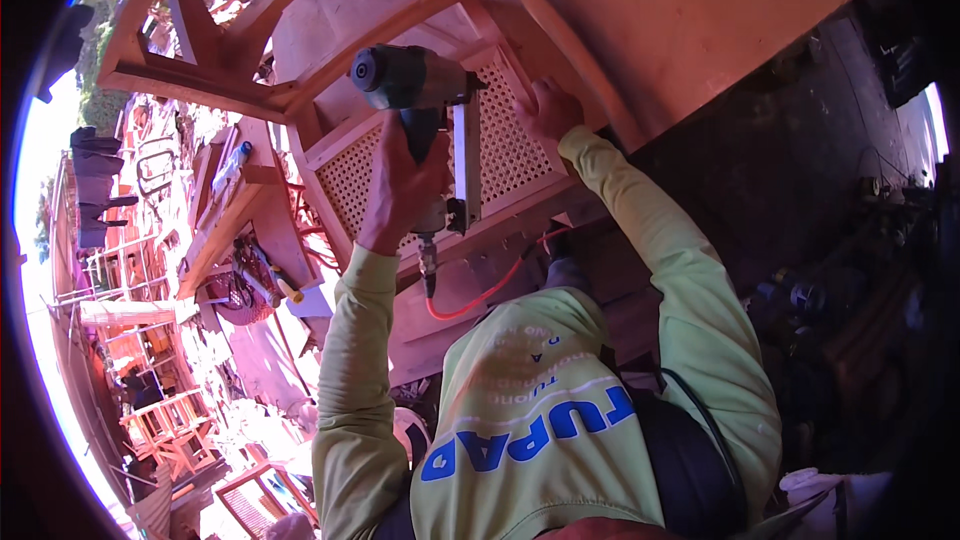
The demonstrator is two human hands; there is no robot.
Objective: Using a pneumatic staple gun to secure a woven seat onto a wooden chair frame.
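Observation:
In my left hand [402, 178] is a pneumatic nail gun [408, 78], my fingers wrapped round its grip. Its nose and slim magazine are on the right side, over a woven cane panel [512, 145]. A light wooden frame [535, 198] borders that panel, part of a larger wooden chair frame [372, 38]. My right hand [550, 112] grips the frame's right side, fingers bent over the edge near the panel. From the gun's lower end runs a red air hose [478, 308]. Whether the gun's nose touches the wood, I cannot tell.
A large wooden board [690, 20] rises at the upper right. Left of the frame, wooden pieces [228, 225] and a yellow-handled tool [288, 288] lie about. Farther left are stacked chair frames [172, 425] in bright light. The right side is dark and cluttered.

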